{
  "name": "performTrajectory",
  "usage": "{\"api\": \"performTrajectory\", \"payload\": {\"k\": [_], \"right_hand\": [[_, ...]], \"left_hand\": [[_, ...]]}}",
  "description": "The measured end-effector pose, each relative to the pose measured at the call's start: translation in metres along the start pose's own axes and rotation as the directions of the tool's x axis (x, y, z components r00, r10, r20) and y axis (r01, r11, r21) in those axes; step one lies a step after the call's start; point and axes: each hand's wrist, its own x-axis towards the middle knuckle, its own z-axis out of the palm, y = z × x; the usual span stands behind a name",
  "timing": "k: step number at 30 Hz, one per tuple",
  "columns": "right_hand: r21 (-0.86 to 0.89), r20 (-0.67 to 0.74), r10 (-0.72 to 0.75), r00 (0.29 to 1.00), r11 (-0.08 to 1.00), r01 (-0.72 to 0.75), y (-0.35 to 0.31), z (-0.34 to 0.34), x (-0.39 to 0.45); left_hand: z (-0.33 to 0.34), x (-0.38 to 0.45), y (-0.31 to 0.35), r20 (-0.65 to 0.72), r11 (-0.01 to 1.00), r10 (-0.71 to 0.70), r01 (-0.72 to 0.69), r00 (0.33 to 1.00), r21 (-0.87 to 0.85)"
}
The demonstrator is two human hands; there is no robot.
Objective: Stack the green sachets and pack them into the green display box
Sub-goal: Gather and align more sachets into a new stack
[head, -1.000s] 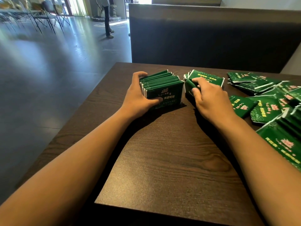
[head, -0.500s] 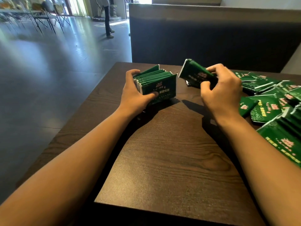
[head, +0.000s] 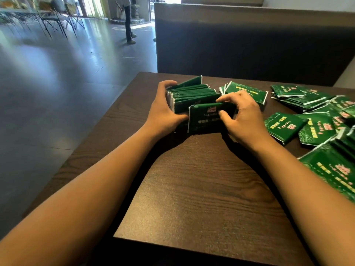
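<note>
Where the head view looks down over both forearms, we record a dark wood-grain counter (head: 201, 189) carrying the lot.

Item: upright stack of sachets (head: 192, 95), standing on edge at the far middle of the counter. The left hand (head: 163, 112) cups its left end, thumb on the near side and fingers curled over the far side, a closed grip on the stack.

Item: single green sachet (head: 205, 120), upright, touching the near face of the stack. The right hand (head: 244, 120) pinches its right end between thumb and fingers.

Item: small flat pile (head: 247, 91), just right of the stack, partly behind the right hand.

Item: loose sachets (head: 299, 96), overlapping along the right of the counter, far to near.

Item: one large green printed piece (head: 334, 169) at the near right edge; we cannot tell whether it is the display box.

Beyond the counter: a dark bench back (head: 249, 45), a grey floor (head: 57, 83), a person's legs (head: 128, 22) far off.
</note>
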Motion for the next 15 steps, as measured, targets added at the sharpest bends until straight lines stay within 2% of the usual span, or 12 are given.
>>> {"api": "performTrajectory", "payload": {"k": [8, 15], "right_hand": [[-0.026, -0.039, 0.078, 0.996, 0.997, -0.079, 0.0043, -0.0045, 0.0011], [-0.016, -0.077, 0.108, 0.991, 0.994, -0.110, 0.0061, -0.0049, 0.0005]], "left_hand": [[0.0012, 0.0018, 0.0030, 0.179, 0.999, 0.001, -0.010, 0.984, 0.052], [0.0018, -0.0001, 0.0043, 0.257, 0.999, -0.021, 0.009, 0.966, 0.046]]}}
